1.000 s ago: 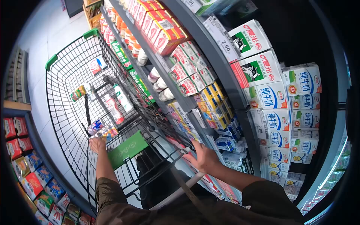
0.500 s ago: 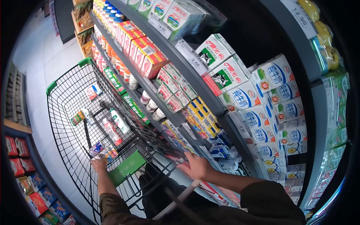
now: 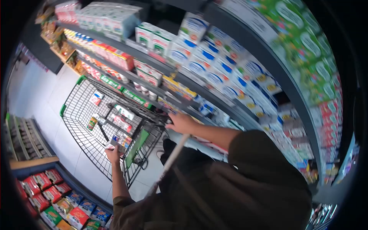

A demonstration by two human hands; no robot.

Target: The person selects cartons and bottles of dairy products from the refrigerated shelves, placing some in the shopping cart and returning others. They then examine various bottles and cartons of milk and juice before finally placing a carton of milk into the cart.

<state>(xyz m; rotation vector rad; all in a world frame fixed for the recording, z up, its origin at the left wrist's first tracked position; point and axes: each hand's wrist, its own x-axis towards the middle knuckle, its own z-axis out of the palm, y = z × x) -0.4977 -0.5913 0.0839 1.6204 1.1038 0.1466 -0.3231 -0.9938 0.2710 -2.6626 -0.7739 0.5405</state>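
Note:
A wire shopping cart (image 3: 82, 142) with green corner caps stands ahead to the left. My left hand (image 3: 112, 155) reaches over its near left side, fingers closed around a small white-and-blue pack (image 3: 112, 143). A colourful pack (image 3: 125, 141) lies just beside it. My right hand (image 3: 181, 123) is closed at the cart's near right end, seemingly on the handle, which the fingers mostly hide. In the basket lie a red-and-white bottle (image 3: 122, 124), a white-and-green bottle (image 3: 124, 112), a can (image 3: 92, 123) and a red, white and blue pack (image 3: 96, 98). A green flap (image 3: 137, 147) crosses its near end.
Shelves with milk cartons (image 3: 209, 57), red boxes (image 3: 119, 57) and green packs (image 3: 303, 50) rise close along the right. Red and blue bagged goods (image 3: 65, 199) fill a display at lower left. Pale tiled floor (image 3: 42, 92) stretches ahead on the left.
The view has swung to the right, so shelves and cart appear shifted and more of the lower-left display shows. My left hand is now closer in over the packs; my right hand stays by the cart.

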